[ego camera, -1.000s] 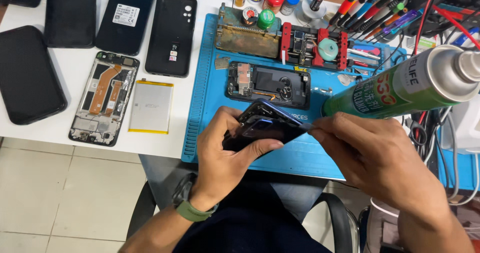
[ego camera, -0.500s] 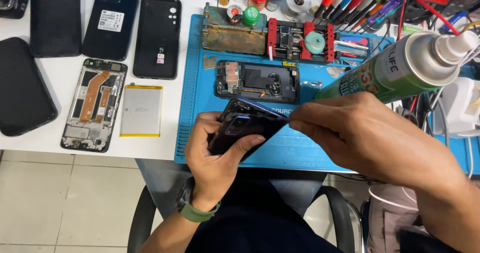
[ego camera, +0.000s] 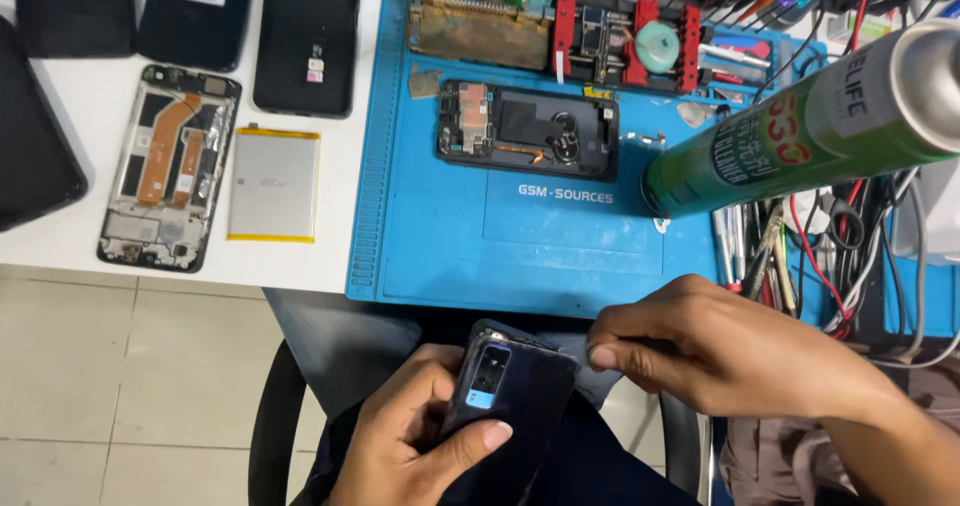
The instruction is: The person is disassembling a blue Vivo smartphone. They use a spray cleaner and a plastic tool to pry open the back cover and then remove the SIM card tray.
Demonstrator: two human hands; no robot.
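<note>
A dark blue smartphone [ego camera: 512,391] was held above the lap, below the near edge of the blue work mat, its glossy back cover facing up. The rectangular camera module sat at its upper left corner. The body was tilted, top end toward the mat. The back cover appeared slightly lifted along the top edge; the lower end was hidden.

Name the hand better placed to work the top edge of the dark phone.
Right. The right hand is pinched at the top corner of the dark phone, while the left hand has its grip around the phone, likely steadying it.
</note>
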